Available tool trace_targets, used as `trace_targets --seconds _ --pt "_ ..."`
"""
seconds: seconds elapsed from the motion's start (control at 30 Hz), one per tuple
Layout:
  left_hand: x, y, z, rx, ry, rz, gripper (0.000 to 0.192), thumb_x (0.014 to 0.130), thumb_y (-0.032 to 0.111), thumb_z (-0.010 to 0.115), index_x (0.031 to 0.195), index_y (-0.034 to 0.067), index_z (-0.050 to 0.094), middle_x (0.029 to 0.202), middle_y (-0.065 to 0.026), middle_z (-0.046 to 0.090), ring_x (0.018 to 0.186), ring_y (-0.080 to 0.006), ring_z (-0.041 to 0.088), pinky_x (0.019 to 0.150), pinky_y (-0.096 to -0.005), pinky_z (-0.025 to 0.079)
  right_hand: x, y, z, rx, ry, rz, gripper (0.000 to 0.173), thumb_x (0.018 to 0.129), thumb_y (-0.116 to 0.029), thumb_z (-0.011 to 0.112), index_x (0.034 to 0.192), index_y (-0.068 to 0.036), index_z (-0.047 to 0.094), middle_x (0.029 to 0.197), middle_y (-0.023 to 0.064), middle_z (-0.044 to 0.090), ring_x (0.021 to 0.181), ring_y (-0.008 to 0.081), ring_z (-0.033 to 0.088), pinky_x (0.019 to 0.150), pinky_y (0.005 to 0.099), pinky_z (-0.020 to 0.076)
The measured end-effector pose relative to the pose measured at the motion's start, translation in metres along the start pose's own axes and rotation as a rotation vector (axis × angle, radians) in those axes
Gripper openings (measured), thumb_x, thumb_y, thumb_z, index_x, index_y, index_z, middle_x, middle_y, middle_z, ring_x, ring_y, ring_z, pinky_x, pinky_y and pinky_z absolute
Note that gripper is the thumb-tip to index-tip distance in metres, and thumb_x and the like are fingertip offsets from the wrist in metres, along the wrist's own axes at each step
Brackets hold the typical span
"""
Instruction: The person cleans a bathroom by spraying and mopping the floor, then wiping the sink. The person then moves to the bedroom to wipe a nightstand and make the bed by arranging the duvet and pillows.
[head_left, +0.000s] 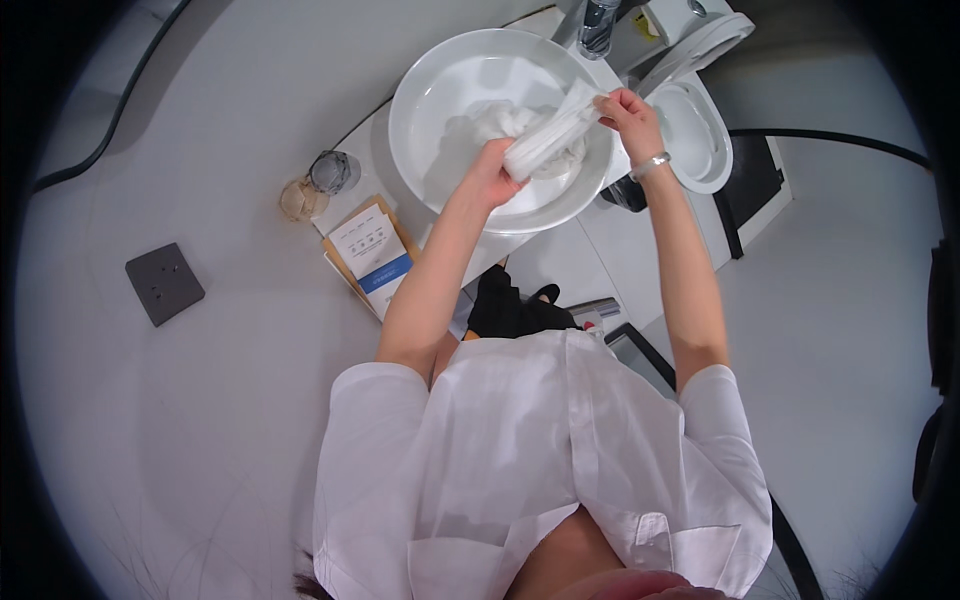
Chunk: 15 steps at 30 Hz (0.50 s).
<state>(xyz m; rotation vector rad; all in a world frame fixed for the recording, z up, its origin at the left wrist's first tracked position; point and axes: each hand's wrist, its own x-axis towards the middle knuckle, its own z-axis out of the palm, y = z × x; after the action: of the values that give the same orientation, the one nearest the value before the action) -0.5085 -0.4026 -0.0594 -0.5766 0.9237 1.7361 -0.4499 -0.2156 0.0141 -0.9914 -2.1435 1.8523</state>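
Note:
A white cloth (555, 135) is stretched between my two hands above a round white washbasin (409, 150). My left hand (496, 174) grips its lower left end near the middle of the basin. At the basin's right side, my right hand (626, 116) pinches the upper end between thumb and fingers; a silvery bracelet (651, 166) is on that wrist. More bunched white cloth (499, 120) lies in the basin beneath and behind the held part. Whether it is one piece with the held cloth, I cannot tell.
A chrome faucet (598, 30) stands behind the basin. Left on the counter are a clear glass (330, 172), an amber-tinted glass (303, 199) and printed papers (367, 244). A toilet (694, 139) with raised lid is at the right. A dark wall socket (165, 283) is far left.

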Motion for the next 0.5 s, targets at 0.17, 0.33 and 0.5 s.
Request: trace_targets --seconds 0.17,0.33,0.5 --pt "-0.001 0.007 0.005 -0.043 -0.270 -0.212 0.019 0.079 0.029 0.060 0.092 0.015 0.057 0.094 -0.0021 0.058 0.084 -0.0156 0.054 0.062 -0.0305 0.044 0.003 0.078 0.033 0.685 -0.176 0.310 0.057 0.096 -0.052 0.038 0.120 -0.005 0.059 0.114 0.0074 0.062 0.106 0.0182 0.056 0.092 0.0322 0.0440" --pt "0.002 -0.002 -0.002 0.037 0.003 -0.221 0.042 0.085 0.044 0.060 0.113 0.014 0.055 0.111 -0.0061 0.053 0.102 -0.0253 0.054 0.076 -0.0456 0.050 -0.006 0.063 0.039 0.214 -0.131 0.041 0.028 0.089 -0.033 0.060 0.093 -0.006 0.065 0.100 0.0098 0.065 0.091 0.0214 0.061 0.079 0.0331 0.0485" --pt "0.003 -0.010 -0.017 -0.321 -0.193 -0.111 0.054 0.089 0.053 0.054 0.126 0.013 0.050 0.131 -0.0114 0.046 0.119 -0.0319 0.047 0.091 -0.0606 0.043 -0.027 0.040 0.063 -0.392 -0.112 -0.682 0.017 0.079 -0.010 0.070 0.074 -0.002 0.056 0.076 0.0059 0.060 0.072 0.0124 0.056 0.068 0.0267 0.0453"
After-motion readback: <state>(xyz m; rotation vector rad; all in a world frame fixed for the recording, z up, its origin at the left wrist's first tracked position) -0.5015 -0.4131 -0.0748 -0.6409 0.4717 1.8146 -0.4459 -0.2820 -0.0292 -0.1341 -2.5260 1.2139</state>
